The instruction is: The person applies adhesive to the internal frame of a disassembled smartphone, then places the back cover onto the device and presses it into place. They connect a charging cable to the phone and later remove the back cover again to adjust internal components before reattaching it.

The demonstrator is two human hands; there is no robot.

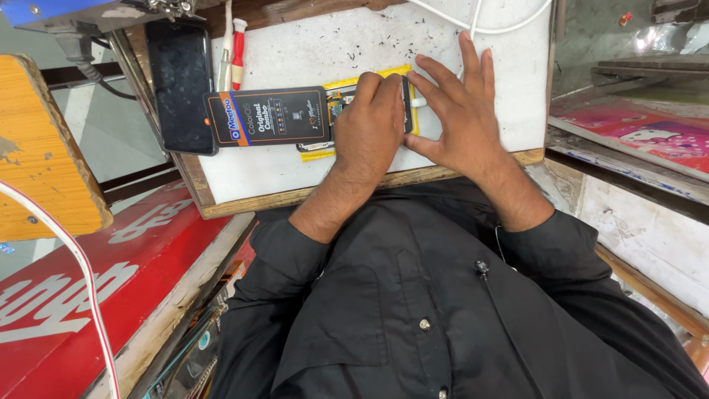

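Mostly hidden, the phone lies under the curled left hand and the flat, open right hand.

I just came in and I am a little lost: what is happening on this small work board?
A person in a black shirt works on an opened phone that lies on a yellow sheet on the white work board. The left hand presses down on the phone, and the right hand lies spread flat at its right edge. A dark flat box, another black phone and a red-handled screwdriver lie to the left.
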